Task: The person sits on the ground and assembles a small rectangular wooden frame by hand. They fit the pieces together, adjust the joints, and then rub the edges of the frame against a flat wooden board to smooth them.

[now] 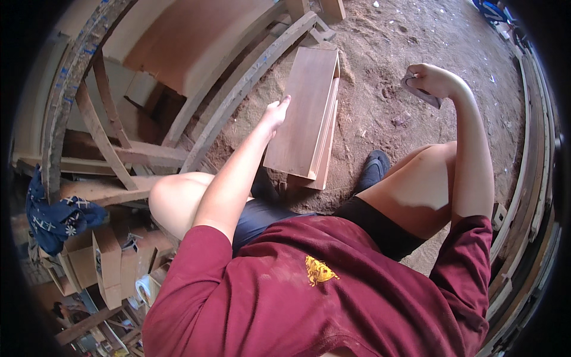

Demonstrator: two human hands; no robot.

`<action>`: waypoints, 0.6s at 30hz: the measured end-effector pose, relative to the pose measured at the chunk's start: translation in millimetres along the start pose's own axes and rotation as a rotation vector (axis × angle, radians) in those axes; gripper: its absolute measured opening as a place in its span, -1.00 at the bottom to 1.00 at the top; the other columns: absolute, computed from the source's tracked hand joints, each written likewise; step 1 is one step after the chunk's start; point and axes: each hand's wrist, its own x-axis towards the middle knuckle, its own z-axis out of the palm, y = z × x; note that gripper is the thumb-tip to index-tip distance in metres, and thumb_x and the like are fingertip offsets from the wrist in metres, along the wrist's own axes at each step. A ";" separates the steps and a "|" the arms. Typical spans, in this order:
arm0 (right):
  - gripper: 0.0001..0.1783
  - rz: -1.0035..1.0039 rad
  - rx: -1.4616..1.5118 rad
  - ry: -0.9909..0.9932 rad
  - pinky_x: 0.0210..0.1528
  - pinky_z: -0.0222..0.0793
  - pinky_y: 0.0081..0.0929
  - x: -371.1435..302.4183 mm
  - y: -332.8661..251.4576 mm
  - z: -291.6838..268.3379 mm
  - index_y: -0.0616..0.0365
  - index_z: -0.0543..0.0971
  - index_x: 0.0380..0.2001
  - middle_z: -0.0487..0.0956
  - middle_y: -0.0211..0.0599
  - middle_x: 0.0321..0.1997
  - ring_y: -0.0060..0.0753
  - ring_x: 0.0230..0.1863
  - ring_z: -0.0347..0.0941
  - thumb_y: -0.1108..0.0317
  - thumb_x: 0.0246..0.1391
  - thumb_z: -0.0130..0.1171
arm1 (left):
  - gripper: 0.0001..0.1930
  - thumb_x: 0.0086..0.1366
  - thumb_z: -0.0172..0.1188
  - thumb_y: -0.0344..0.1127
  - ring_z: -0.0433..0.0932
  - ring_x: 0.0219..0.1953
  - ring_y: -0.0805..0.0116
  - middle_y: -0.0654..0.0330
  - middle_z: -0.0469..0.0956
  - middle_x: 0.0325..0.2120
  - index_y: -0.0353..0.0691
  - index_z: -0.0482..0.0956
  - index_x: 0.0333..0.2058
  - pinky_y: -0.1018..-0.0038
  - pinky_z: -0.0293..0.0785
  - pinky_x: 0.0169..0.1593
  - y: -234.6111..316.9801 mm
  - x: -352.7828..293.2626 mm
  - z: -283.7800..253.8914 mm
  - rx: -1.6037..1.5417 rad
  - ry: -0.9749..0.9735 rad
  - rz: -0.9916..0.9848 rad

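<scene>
Wooden box point(301, 110) at twelve o'clock in the head view, left hand point(276, 116) gripping its nine-o'clock edge.
Right hand point(432, 80), at two o'clock, is closed around a thin grey-brown sheet point(427, 98), apart from the box. The box looks stiff, fairly light and dry, its thin panels perhaps easy to chip; long edges suit a hold.

You are in a rough woodworking workshop, judging by the brown, dusty floor point(372, 50) flecked with pale scraps and the bare wood around you. Along the floor's right edge you have long planks point(538, 196) stacked lengthwise, while a large timber frame point(253, 77) stands by its left edge. A box-like wooden piece point(300, 113) sits before you, and more wooden parts point(107, 262) crowd together at your lower left.
</scene>
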 end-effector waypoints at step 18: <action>-0.61 0.012 0.277 0.339 -0.26 0.46 -0.27 -3.6 21.2 9.2 0.05 0.46 0.03 0.64 -0.19 -0.25 -0.33 -0.36 0.52 0.08 0.30 0.24 | -0.21 0.41 -0.11 0.44 0.61 -0.25 0.23 0.01 0.68 -0.37 -0.34 0.63 -0.20 0.27 0.49 -0.09 6.7 31.2 -73.1 0.602 -0.365 0.405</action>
